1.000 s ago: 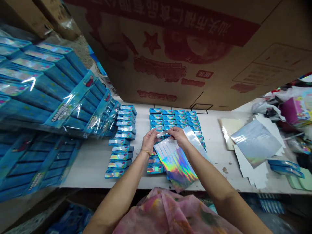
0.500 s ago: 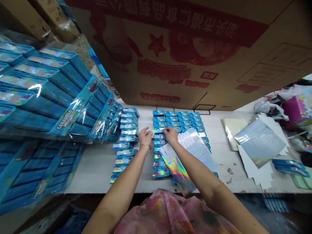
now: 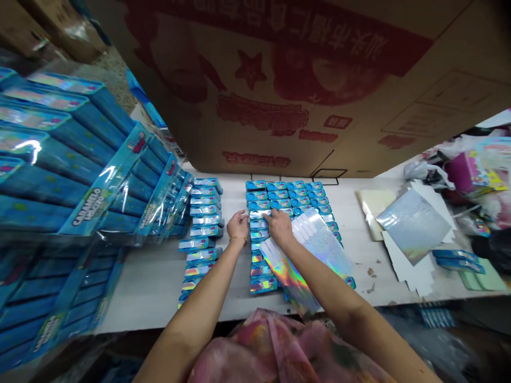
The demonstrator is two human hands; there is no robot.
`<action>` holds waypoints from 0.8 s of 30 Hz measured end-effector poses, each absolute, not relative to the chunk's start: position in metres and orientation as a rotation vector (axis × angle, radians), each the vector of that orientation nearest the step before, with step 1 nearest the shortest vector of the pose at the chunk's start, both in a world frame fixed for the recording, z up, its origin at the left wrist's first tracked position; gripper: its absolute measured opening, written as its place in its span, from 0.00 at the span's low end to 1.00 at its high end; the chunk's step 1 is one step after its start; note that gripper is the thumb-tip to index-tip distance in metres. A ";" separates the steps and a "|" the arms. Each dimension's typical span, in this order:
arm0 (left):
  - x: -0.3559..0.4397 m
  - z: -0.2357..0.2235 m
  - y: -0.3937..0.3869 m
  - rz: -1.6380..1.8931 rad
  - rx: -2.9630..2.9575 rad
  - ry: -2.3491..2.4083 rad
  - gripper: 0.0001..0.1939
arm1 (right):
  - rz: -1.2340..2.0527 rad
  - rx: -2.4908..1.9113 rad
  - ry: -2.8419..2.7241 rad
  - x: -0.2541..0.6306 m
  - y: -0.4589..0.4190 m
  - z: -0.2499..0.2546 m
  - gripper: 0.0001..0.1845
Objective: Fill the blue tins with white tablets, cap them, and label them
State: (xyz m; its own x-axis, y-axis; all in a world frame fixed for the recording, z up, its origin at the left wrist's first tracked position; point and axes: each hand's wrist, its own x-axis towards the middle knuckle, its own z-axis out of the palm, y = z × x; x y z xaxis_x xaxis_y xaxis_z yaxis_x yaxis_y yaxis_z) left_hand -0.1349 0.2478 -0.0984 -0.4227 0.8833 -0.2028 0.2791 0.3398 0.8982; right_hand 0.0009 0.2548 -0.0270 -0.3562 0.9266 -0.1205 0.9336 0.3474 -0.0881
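My left hand [image 3: 238, 226] is just left of the middle column of small blue boxes [image 3: 263, 283], its thumb and forefinger slightly apart with nothing visible between them. On one box near the top of that column lies a shiny silver sticker [image 3: 258, 214]. The curled fingers of my right hand [image 3: 281, 227] press on the sticker's right end. Under my right forearm, a holographic sticker sheet [image 3: 325, 242] lies tilted across the boxes, with pale strips along its upper left part. Its lower end shows rainbow glare.
Another column of blue boxes [image 3: 205, 232] stands to the left, beside large plastic-wrapped stacks [image 3: 99, 197]. A big cardboard carton [image 3: 287, 96] rises behind the white table [image 3: 159, 276]. To the right lie a silver sheet [image 3: 414, 226], white papers [image 3: 413, 271] and blue packs [image 3: 458, 261].
The sticker strip stretched between both hands now lies flat on a box. My left hand has let go of its left end, and my right fingers press down. The view has shifted slightly.
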 end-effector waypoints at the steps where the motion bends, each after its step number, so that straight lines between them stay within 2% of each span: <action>1: -0.136 -0.096 0.246 1.030 1.069 1.884 0.17 | -0.187 1.676 2.563 0.001 0.253 -0.026 0.20; 5: -0.145 -0.083 0.238 0.877 1.225 1.904 0.19 | -0.235 1.639 2.583 0.012 0.256 -0.023 0.19; 8: -0.146 -0.069 0.234 0.848 1.313 1.945 0.19 | -0.341 1.895 2.568 0.047 0.266 -0.019 0.19; 11: -0.122 -0.055 0.227 0.863 1.588 1.903 0.17 | -0.278 2.132 2.535 0.101 0.277 -0.016 0.20; 14: -0.072 -0.046 0.219 0.789 1.867 1.784 0.16 | -0.236 1.960 2.555 0.144 0.288 -0.014 0.19; 18: -0.014 -0.046 0.214 0.597 1.985 1.820 0.21 | -0.205 1.612 2.567 0.165 0.293 -0.015 0.18; 24: -0.002 -0.052 0.213 0.552 1.995 1.905 0.20 | -0.157 1.279 2.743 0.182 0.285 -0.019 0.19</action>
